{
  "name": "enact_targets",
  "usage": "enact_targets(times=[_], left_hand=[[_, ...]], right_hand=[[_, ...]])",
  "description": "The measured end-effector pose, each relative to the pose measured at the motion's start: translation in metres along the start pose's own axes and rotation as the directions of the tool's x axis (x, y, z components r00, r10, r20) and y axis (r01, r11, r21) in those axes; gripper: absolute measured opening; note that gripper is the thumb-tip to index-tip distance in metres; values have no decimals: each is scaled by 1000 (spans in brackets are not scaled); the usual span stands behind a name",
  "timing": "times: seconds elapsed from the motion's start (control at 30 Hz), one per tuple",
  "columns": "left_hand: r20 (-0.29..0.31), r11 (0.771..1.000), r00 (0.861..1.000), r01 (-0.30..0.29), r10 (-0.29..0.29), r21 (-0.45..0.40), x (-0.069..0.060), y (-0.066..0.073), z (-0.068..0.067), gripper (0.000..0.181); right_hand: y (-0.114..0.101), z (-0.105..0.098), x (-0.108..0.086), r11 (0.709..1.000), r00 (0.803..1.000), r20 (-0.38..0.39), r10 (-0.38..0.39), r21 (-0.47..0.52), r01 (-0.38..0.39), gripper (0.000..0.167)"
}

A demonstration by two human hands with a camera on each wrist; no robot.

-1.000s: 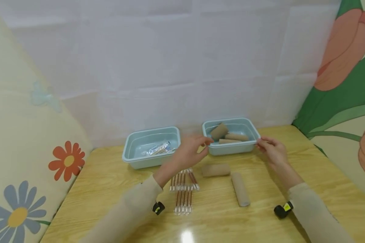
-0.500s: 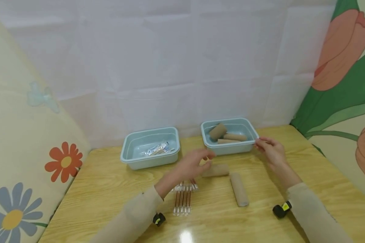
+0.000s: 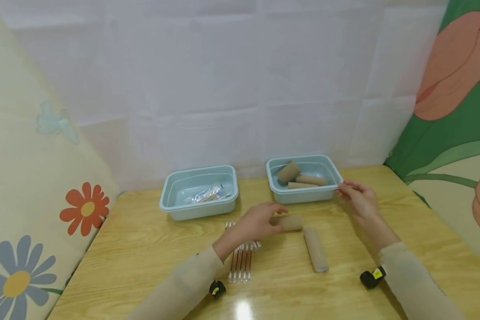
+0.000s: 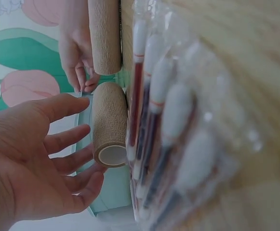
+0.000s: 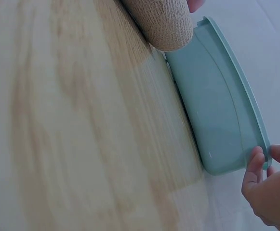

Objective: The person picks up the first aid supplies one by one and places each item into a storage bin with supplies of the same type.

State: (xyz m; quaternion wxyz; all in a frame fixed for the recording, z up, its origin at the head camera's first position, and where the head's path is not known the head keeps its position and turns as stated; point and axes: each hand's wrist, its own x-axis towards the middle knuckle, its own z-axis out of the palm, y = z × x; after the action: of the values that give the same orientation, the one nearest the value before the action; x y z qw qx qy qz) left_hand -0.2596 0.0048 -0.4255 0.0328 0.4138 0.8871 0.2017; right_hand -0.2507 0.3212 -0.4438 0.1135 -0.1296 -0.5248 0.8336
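Pinching tub (image 3: 304, 196) at four o'clock with right hand (image 3: 360, 203). Holding left hand (image 3: 258, 222) empty, loosely spread by roll (image 3: 292, 223), hiding its nine-o'clock end from head view.

Both arms (image 3: 184, 284) extend forward, the left hand (image 3: 259, 222) with its fingers (image 4: 68, 138) apart and slightly bent, the right hand (image 3: 361, 200) pinching between thumb and fingertips.

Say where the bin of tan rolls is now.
In the head view, the roll bin stands right of the other bin, at the back of the table; the right hand pinches its near right corner.
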Motion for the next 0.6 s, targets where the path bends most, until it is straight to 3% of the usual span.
enact_targets(times=[0.33,0.6], left_hand=[[63,997,996,68,-71,42,3,-1,1,53],[74,996,995,71,-67,-50,1,-3,-3,46]], right_hand=[[-3,-2,-3,1000,1000,8,-8,29,8,9],[-5,-2,-4,1000,999,38,6,-14,-6,21]])
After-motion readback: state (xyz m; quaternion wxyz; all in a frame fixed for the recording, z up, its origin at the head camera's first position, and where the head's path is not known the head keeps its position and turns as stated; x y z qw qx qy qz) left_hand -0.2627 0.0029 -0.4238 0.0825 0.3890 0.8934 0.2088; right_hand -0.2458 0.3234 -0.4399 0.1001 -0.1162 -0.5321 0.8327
